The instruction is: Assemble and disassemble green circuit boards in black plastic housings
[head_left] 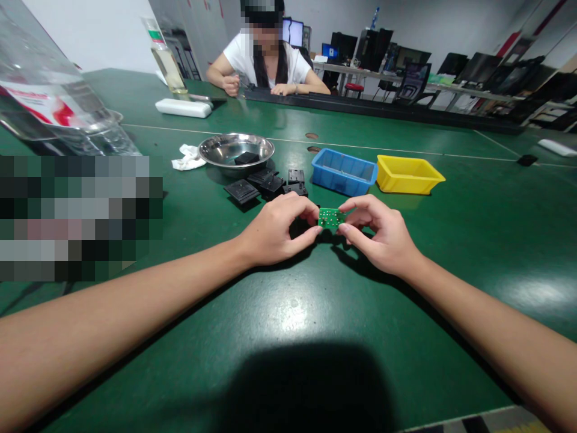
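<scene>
Left hand (274, 231), right hand (383, 237) on circuit board (330, 218)'s edges, black parts (265, 183) beyond

Circuit board (330, 217): green laminate, matt, dotted with small pale solder points.
Counter (288, 313): green covering, smooth, semi-glossy, reflecting the ceiling light.
Bowl (220, 147), 10 o'clock of the board: bare metal, polished, mirror-bright.
Black housings (265, 183), 10 o'clock, nearer: moulded plastic, dull satin.
Blue tray (343, 172), 12 o'clock: plastic, smooth, slight sheen.
Yellow tray (408, 174), 2 o'clock: plastic, smooth, slight sheen.
White rag (188, 157), 10 o'clock, beside the bowl: crumpled, soft, matt; cloth or paper, cannot tell.
Bottle (58, 90), 10 o'clock, far: clear plastic, glossy.
</scene>
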A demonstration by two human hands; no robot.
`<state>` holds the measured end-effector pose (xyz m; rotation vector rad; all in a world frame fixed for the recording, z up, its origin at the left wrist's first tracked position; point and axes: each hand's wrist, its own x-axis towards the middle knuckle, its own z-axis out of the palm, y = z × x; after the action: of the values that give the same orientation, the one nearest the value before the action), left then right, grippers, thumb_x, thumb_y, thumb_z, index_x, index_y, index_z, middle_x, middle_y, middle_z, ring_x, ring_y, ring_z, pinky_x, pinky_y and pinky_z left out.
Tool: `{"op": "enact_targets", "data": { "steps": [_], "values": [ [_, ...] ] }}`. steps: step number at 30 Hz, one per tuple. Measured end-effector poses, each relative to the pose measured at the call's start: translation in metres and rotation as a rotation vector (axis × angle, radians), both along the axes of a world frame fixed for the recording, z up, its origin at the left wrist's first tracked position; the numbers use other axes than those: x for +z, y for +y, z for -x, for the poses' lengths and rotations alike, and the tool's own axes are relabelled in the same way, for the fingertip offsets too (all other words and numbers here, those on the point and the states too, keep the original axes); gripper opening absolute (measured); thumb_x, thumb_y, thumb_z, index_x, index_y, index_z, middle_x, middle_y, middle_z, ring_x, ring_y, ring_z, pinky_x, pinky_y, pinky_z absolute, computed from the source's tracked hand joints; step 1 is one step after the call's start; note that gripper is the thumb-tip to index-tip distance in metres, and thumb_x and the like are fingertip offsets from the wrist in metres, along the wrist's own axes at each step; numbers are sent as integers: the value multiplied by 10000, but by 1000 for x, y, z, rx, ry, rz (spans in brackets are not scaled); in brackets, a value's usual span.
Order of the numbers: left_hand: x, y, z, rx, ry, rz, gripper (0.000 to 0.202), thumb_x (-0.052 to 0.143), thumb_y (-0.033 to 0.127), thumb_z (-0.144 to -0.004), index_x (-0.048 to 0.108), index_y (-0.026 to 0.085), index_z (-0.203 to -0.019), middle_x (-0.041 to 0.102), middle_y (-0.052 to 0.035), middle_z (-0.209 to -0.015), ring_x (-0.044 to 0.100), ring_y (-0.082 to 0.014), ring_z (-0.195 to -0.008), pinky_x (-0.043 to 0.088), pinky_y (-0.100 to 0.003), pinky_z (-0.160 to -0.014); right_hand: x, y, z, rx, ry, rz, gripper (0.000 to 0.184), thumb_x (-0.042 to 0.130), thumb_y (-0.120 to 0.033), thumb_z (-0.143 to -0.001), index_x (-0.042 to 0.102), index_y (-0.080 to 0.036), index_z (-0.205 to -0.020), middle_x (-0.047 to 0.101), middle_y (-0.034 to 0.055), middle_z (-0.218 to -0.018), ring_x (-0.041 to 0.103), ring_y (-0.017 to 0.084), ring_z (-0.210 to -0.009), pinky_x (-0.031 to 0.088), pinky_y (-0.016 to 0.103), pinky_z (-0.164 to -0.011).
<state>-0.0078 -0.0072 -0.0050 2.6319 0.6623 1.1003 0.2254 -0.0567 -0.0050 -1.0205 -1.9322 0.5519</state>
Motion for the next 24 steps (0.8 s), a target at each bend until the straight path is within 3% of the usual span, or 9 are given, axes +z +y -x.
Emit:
{"op": "enact_targets", "data": {
  "steps": [24],
  "values": [
    [-2, 2, -1, -16, -38, -33, 106, 633, 210, -938, 641, 160, -846, 702, -18, -790, 614, -141, -740, 482, -268, -716, 0, 0, 0, 17, -19, -43, 229, 695, -258, -920, 584, -225, -1117, 721, -23, -766, 677, 137, -628, 534, 265, -593]
  ]
}}
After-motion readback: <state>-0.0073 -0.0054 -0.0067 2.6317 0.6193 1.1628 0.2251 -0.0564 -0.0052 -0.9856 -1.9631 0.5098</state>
